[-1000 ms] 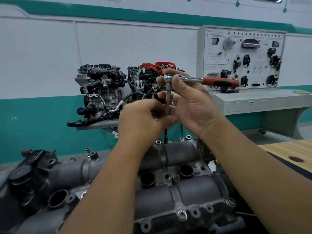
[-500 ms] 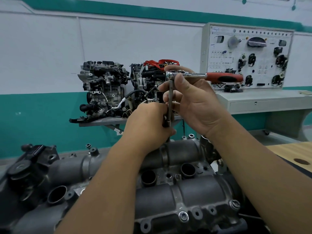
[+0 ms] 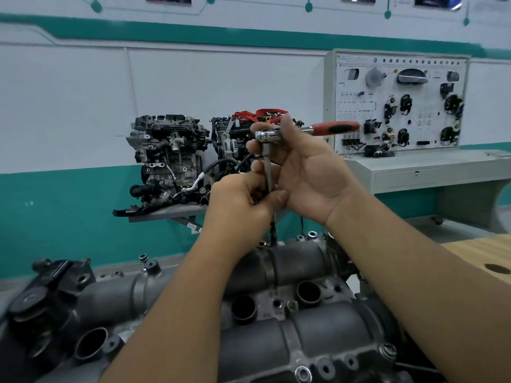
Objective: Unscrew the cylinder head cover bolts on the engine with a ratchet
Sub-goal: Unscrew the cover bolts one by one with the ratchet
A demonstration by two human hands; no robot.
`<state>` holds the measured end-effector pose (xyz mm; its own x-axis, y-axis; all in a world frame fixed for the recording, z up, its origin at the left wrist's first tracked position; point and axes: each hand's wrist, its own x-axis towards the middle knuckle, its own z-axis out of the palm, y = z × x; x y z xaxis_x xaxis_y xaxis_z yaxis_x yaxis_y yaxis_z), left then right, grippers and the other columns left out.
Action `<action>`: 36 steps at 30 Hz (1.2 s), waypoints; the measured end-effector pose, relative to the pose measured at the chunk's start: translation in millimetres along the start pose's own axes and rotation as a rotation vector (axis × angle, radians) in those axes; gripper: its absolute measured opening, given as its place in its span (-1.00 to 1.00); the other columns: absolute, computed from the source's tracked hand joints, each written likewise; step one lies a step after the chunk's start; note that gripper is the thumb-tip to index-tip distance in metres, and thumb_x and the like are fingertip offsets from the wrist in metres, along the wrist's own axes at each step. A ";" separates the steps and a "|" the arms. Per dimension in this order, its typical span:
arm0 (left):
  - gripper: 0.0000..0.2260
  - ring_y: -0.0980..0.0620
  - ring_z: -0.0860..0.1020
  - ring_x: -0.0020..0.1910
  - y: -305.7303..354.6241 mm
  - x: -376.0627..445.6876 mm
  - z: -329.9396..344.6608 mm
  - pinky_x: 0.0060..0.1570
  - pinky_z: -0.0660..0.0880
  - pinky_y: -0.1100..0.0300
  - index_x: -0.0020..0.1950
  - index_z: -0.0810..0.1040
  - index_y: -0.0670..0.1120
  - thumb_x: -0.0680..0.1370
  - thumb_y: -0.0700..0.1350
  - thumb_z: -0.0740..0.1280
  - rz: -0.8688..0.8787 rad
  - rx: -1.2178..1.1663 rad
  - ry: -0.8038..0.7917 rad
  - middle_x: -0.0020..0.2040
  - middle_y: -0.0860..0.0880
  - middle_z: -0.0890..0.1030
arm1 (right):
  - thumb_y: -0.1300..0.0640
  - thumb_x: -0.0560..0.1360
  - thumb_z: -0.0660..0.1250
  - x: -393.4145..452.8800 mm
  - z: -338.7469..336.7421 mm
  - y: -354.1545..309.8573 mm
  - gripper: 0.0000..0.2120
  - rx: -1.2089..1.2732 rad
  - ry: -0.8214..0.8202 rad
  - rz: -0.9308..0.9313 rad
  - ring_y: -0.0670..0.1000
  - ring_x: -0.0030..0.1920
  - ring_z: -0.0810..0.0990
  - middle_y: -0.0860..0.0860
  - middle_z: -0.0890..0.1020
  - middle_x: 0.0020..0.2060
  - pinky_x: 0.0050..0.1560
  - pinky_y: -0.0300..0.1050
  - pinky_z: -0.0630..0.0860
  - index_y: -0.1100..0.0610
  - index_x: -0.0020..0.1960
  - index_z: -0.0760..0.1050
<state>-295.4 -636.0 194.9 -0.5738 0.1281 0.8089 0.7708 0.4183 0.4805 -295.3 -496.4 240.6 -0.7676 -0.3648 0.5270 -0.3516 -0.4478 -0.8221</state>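
While the right hand point(image 3: 309, 172) is gripping the ratchet point(image 3: 304, 129) head, left hand point(image 3: 243, 200) is pinching the extension point(image 3: 267, 170) lower down — long axis hanging vertical, tip pointing down at a cover bolt point(image 3: 272, 241) on the far rail, directly below the fingers.

Two hands: left hand point(image 3: 243, 200), right hand point(image 3: 309, 172), both at 12 o'clock of centre. One ratchet point(image 3: 298, 131) with one extension bar point(image 3: 267, 167). One cylinder head cover point(image 3: 318, 346) at 6 o'clock, three big round bores showing. Two display engines point(image 3: 168, 153) at 10 o'clock. One training panel point(image 3: 398, 103) at 2 o'clock. One wooden table point(image 3: 481, 255) at 4 o'clock.
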 end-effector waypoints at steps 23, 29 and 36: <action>-0.90 0.25 0.59 -0.27 5.9 -5.6 7.0 -0.22 0.51 0.33 -0.09 0.67 -0.03 0.52 -0.22 0.50 0.123 -0.074 0.137 -0.27 0.17 0.63 | -0.11 0.51 0.33 -1.8 -7.8 3.2 -0.69 0.135 -0.044 -0.060 0.05 -0.19 0.65 0.07 0.72 -0.02 -0.09 -0.11 0.62 0.08 0.04 0.69; -0.87 0.08 0.68 -0.15 3.9 -3.8 5.7 -0.13 0.64 0.11 0.05 0.65 -0.10 0.55 -0.28 0.47 0.101 -0.168 0.121 -0.13 0.03 0.70 | 0.10 0.43 0.45 -2.8 -0.9 5.7 -0.87 0.159 0.007 -0.171 0.05 -0.08 0.64 0.04 0.70 -0.01 -0.04 -0.02 0.58 0.08 -0.03 0.70; -0.80 -0.10 0.70 -0.06 7.2 -5.4 6.9 0.01 0.67 -0.08 0.10 0.63 -0.14 0.57 -0.39 0.38 0.071 -0.389 0.036 -0.07 -0.11 0.71 | -0.05 0.62 0.29 -3.0 7.5 5.9 -0.74 0.241 0.054 -0.093 -0.03 -0.21 0.65 0.01 0.73 -0.06 -0.14 -0.10 0.58 0.06 -0.08 0.66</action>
<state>-288.7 -627.5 191.6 -0.5104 0.1102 0.8529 0.8596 0.0367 0.5096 -291.0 -504.1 235.8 -0.7676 -0.2719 0.5803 -0.2893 -0.6610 -0.6924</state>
